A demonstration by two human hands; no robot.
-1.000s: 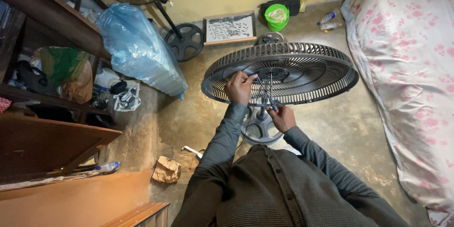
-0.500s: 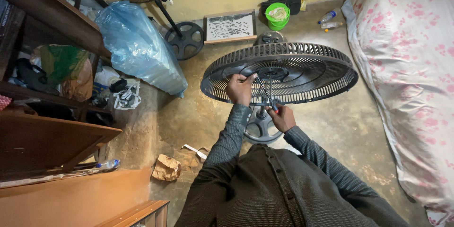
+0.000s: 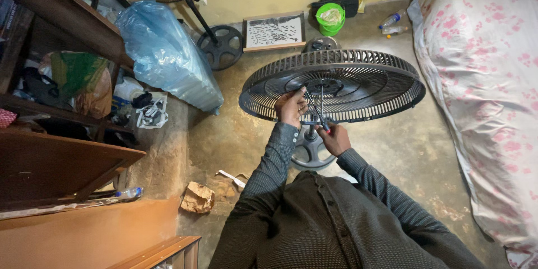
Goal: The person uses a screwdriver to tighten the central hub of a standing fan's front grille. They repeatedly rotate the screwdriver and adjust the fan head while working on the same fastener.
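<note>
A round, dark plastic fan guard, slatted and ribbed, lies flat-faced upward just beyond both hands. The left hand grips its inner ribs; the right hand is clenched on a slim screwdriver angled toward the hub. A green bucket sits far beyond.

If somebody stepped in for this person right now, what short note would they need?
Left hand: on the rear fan guard, gripping it near the hub.
Right hand: holds a screwdriver pointed into the hub.
The guard lies face up over the round fan base on the floor.
Done: front guard and blades are not on the fan.
Left: whether the hub fastening is loose or tight cannot be seen.
</note>
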